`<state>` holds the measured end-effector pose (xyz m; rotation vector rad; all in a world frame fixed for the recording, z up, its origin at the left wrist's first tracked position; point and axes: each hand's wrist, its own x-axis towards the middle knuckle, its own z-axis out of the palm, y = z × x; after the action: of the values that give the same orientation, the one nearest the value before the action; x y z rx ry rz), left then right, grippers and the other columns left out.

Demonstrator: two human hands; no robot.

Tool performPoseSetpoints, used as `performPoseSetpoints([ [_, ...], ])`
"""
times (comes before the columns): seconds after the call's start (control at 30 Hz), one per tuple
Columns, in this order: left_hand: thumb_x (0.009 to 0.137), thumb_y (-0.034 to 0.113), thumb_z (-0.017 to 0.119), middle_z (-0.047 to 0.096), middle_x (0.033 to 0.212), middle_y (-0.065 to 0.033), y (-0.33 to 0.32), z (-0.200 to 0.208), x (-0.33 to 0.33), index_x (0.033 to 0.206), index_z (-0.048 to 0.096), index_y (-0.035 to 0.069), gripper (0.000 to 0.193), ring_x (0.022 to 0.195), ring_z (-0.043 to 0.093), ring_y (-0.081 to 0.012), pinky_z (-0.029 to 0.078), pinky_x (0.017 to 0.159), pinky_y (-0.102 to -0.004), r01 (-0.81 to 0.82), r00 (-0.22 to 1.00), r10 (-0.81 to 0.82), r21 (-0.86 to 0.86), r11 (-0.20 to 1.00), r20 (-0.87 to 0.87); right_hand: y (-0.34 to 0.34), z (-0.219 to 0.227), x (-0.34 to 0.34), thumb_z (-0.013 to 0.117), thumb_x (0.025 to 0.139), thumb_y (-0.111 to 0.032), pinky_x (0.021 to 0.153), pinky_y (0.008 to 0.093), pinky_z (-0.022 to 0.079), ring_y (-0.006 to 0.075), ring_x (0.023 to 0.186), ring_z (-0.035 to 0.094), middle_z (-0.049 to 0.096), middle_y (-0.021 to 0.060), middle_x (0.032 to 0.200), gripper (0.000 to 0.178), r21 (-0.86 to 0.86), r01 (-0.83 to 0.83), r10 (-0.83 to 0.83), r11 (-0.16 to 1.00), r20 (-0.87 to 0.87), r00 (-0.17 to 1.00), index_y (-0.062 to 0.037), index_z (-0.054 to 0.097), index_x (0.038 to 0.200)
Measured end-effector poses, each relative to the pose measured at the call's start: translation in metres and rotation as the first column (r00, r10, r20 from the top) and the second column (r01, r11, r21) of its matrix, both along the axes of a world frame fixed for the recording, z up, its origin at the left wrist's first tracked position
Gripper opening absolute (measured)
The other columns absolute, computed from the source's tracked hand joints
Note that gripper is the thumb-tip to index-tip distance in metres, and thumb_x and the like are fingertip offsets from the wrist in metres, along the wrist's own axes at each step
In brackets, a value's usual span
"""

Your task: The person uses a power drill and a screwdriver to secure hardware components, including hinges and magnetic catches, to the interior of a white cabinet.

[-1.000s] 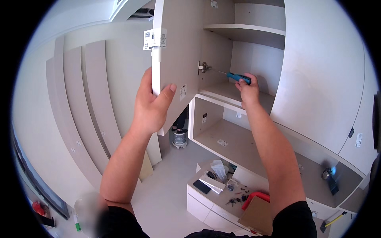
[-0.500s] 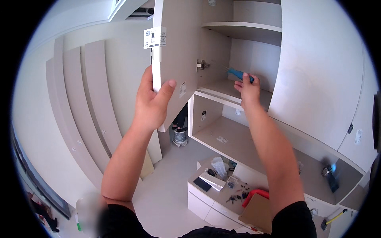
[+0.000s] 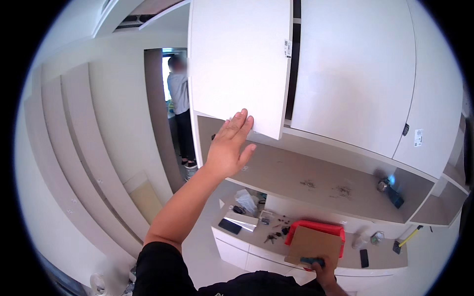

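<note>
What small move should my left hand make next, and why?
Perhaps push the cabinet door gently with your left hand: it appears to rest against the door's lower part, and a dark gap shows along the door's right edge. Your right hand, lower down, holds the screwdriver.

At 12 o'clock the cabinet door point(image 3: 239, 59) is showing plain white, while its label point(image 3: 287, 48) is bearing black marks on white. At 5 o'clock the screwdriver point(image 3: 310, 260) is showing teal against plain brown cardboard point(image 3: 312, 240), and a container point(image 3: 340, 230) there is showing bright red. Panels point(image 3: 96, 143) at 9 o'clock are showing greyish beige; a tool handle point(image 3: 411, 236) at 4 o'clock is showing yellow.
</note>
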<state>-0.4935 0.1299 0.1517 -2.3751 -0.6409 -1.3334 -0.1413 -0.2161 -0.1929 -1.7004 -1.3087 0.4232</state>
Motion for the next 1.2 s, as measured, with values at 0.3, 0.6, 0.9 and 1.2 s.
performPoseSetpoints([
  [0.3, 0.092, 0.031, 0.073, 0.029, 0.171, -0.0235, 0.027, -0.012, 0.076, 0.165, 0.030, 0.001, 0.090, 0.157, 0.034, -0.0390, 0.032, 0.126, -0.0535, -0.287, 0.958, 0.287, 0.052, 0.956, 0.023, -0.093, -0.140, 0.003, 0.070, 0.100, -0.008, 0.072, 0.0322, 0.062, 0.0187, 0.077, 0.073, 0.069, 0.0152, 0.104, 0.036, -0.025, 0.286, -0.278, 0.958, -0.331, 0.902, -0.0015, 0.055, 0.131],
  [0.6, 0.090, 0.028, 0.075, 0.023, 0.175, -0.0194, 0.037, -0.017, 0.095, 0.167, 0.024, 0.004, 0.095, 0.160, 0.028, -0.0359, 0.032, 0.127, -0.0530, -0.304, 0.952, 0.305, -0.024, 0.952, 0.019, -0.049, -0.052, -0.040, 0.077, 0.098, -0.016, 0.076, 0.0328, 0.061, 0.0175, 0.082, 0.076, 0.076, 0.0121, 0.095, 0.040, -0.201, 0.049, -0.099, 0.978, -0.247, 0.964, -0.0034, 0.060, 0.131],
  [0.9, 0.090, 0.031, 0.074, 0.036, 0.168, -0.0197, 0.067, -0.170, 0.081, 0.158, 0.044, 0.009, 0.078, 0.153, 0.039, -0.0381, 0.032, 0.124, -0.0571, -0.085, 0.995, 0.097, -0.244, 0.966, 0.039, -0.063, -0.083, -0.048, 0.081, 0.096, -0.025, 0.093, 0.0368, 0.056, 0.0280, 0.104, 0.072, 0.073, 0.0163, 0.116, 0.043, -0.314, 0.110, -0.143, 0.943, -0.084, 0.986, -0.0051, 0.065, 0.130],
  [1.2, 0.090, 0.037, 0.073, 0.061, 0.141, -0.0102, 0.073, -0.250, 0.080, 0.134, 0.066, 0.010, 0.052, 0.135, 0.052, -0.0317, 0.033, 0.118, -0.0521, 0.001, 0.992, 0.021, -0.177, 0.984, 0.123, -0.125, -0.129, -0.029, 0.079, 0.094, -0.028, 0.096, 0.0391, 0.057, 0.0326, 0.108, 0.073, 0.074, 0.0178, 0.117, 0.040, -0.532, 0.052, -0.028, 0.845, 0.052, 0.998, -0.0088, 0.068, 0.127],
])
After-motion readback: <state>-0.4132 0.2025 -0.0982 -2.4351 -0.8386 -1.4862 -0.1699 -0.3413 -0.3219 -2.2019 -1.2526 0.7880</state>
